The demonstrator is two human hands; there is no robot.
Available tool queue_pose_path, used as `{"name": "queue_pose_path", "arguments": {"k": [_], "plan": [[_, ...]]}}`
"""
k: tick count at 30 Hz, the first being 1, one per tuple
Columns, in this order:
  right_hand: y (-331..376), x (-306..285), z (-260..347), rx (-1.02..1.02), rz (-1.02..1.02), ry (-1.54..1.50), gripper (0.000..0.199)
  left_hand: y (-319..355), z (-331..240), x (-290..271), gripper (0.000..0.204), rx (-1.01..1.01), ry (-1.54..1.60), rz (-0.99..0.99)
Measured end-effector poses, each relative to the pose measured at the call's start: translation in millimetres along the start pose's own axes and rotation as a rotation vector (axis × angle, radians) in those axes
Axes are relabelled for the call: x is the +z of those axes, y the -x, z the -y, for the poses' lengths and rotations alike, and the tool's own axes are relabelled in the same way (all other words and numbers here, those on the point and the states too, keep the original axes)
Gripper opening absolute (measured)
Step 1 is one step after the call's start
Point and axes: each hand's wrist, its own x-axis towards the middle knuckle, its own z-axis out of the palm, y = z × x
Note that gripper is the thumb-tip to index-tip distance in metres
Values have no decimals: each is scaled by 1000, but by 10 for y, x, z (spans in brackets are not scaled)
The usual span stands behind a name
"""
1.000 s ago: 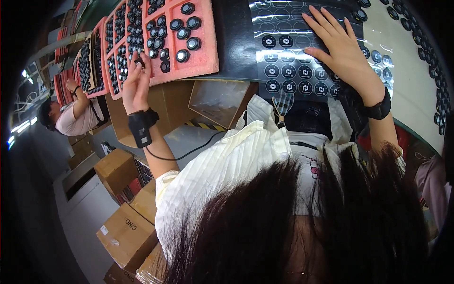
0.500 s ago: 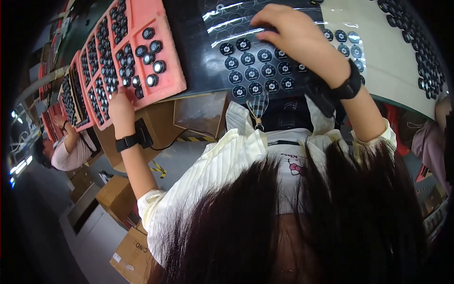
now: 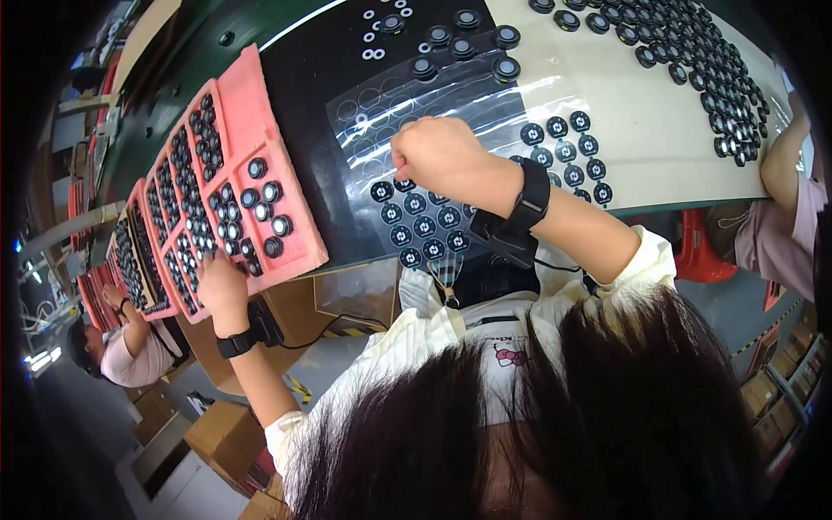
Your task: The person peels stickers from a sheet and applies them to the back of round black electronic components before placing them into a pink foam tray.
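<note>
My left hand reaches over the near edge of a pink foam tray. Its fingers are bent down among small round black parts with pale centres; what they pinch, if anything, is hidden. My right hand is closed, with the fingers curled under, above a clear plastic sheet carrying round black stickers in rows. The fingertips hover close to the top left stickers, and I cannot make out anything between them. Empty sticker outlines show on the sheet's far part.
Several round black parts stand beyond the sheet, with small white rings nearby. More parts crowd the table's far right, near another person's arm. A second person works at the left. Cardboard boxes stand below.
The view has tilted, bringing more of the far table in. My right hand has moved left and nearer over the sheet, its fingers now curled closed. My left hand stays at the tray.
</note>
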Motion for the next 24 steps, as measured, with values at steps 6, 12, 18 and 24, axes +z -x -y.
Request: {"name": "queue_pose_path", "arguments": {"k": [6, 12, 18, 24], "plan": [[1, -101, -39, 17, 6, 45, 10, -761, -1303, -960, 35, 558, 679, -170], [-92, -234, 123, 27, 88, 85, 8, -1472, -2335, -819, 35, 1096, 867, -68], [-78, -337, 33, 116, 328, -360, 10, -1434, -2269, -709, 26, 1169, 1016, -26], [157, -906, -167, 75, -78, -932, 12, -740, -1732, -1240, 26, 559, 1835, 455]]}}
